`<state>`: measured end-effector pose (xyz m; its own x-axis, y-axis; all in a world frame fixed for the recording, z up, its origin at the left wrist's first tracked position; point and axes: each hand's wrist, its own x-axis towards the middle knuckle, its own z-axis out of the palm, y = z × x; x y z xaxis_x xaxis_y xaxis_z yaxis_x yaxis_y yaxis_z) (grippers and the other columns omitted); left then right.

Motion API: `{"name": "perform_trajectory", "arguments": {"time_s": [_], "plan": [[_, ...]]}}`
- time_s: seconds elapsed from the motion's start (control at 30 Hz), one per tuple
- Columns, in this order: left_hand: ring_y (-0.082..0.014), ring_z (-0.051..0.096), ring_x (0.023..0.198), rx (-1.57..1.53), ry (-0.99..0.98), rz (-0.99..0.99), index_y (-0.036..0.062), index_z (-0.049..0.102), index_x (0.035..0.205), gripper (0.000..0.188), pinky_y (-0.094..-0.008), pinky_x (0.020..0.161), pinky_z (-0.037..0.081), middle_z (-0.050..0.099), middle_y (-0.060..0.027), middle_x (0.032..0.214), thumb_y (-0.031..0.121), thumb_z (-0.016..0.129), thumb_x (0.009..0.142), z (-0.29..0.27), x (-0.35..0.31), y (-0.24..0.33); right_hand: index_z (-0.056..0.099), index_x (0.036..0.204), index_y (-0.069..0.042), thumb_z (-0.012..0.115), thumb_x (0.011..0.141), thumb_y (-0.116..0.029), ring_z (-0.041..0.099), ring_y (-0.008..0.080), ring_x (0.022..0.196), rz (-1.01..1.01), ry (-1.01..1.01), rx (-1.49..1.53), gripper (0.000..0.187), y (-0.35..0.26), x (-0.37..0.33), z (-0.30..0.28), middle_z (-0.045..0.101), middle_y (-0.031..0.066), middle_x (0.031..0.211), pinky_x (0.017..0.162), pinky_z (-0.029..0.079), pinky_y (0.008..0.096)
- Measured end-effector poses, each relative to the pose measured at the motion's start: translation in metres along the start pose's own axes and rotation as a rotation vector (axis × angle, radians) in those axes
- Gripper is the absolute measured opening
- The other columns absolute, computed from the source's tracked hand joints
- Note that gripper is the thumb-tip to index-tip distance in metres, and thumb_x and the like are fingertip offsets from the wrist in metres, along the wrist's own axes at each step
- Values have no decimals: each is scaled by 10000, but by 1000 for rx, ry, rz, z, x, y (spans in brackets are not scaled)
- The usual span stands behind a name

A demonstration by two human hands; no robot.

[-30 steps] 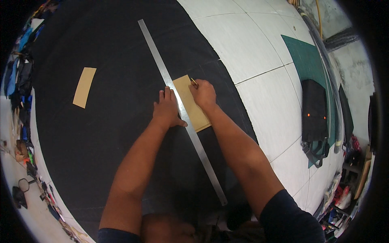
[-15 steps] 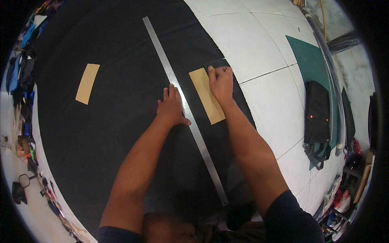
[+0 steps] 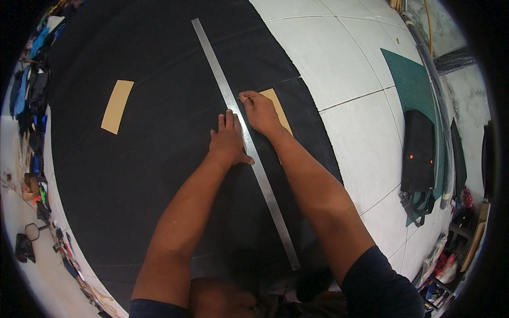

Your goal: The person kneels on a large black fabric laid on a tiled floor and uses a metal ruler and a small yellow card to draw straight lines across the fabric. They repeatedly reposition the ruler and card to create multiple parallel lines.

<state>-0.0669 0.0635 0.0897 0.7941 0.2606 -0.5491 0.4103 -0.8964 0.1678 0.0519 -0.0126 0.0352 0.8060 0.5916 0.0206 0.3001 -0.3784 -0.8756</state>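
Observation:
A long steel ruler [image 3: 265,188] lies slantwise across a large black cloth [image 3: 122,201]. My left hand [image 3: 229,139] rests flat on the ruler's middle, fingers spread, with the thumb over its right edge. Just right of the ruler, my right hand [image 3: 262,113] is closed in a pinch. Something thin and pale seems to stick out from its fingertips toward the ruler, too small to name. Beneath this hand and forearm lies a tan rectangular card [image 3: 278,106], partly covered. Faint thin lines show on the cloth beside it.
Another tan card [image 3: 117,107] lies on the cloth at the left. White floor tiles [image 3: 355,127] border the cloth on the right, with a green mat [image 3: 405,79] and a black bag [image 3: 419,151] on them. Assorted clutter [image 3: 37,106] lines the far left.
My right hand has moved left, from the card's right side across to the ruler's edge. My left hand stays on the ruler. The whole view has shifted slightly.

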Motion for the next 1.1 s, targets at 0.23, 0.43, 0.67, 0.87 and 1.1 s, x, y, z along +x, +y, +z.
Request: {"name": "perform_trajectory", "arguments": {"time_s": [0.23, 0.43, 0.67, 0.87, 1.1], "plan": [[-427, 172, 1578, 18, 13, -3, -57, 163, 1609, 1466, -616, 1188, 367, 133, -237, 1709, 491, 1008, 544, 1, 0, 0, 726, 1155, 7, 566, 1024, -155, 689, 399, 1084, -139, -28, -61, 262, 1, 3, 3, 726, 230, 1143, 967, 531, 472], [-466, 183, 1564, 9, 37, 32, -76, 162, 1600, 1501, -607, 1198, 362, 120, -268, 1706, 531, 1007, 518, 9, 4, -4, 701, 1178, -21, 569, 1003, -134, 671, 405, 1065, -282, -188, -242, 247, 13, -40, -20, 702, 225, 1114, 967, 522, 484], [-423, 162, 1581, 45, 75, 31, -39, 158, 1620, 1459, -619, 1189, 367, 125, -222, 1718, 522, 993, 563, 15, 5, -5, 682, 1192, -44, 595, 979, -87, 673, 375, 1071, -254, -387, -283, 234, 19, -217, -83, 700, 185, 1122, 966, 529, 488], [-427, 177, 1576, 104, 97, 25, -43, 164, 1620, 1465, -589, 1193, 386, 139, -229, 1714, 555, 982, 562, 15, 5, -7, 683, 1178, -55, 678, 935, -31, 700, 345, 1050, -233, -542, -314, 244, 36, -329, -122, 716, 150, 1130, 989, 553, 469], [-416, 178, 1579, 116, 94, 22, -50, 163, 1618, 1499, -555, 1206, 383, 153, -228, 1711, 571, 988, 531, 22, 3, -6, 666, 1208, -65, 715, 901, -28, 700, 347, 1101, -339, -537, -336, 313, 37, -379, -141, 710, 153, 1179, 1094, 523, 476]]}}
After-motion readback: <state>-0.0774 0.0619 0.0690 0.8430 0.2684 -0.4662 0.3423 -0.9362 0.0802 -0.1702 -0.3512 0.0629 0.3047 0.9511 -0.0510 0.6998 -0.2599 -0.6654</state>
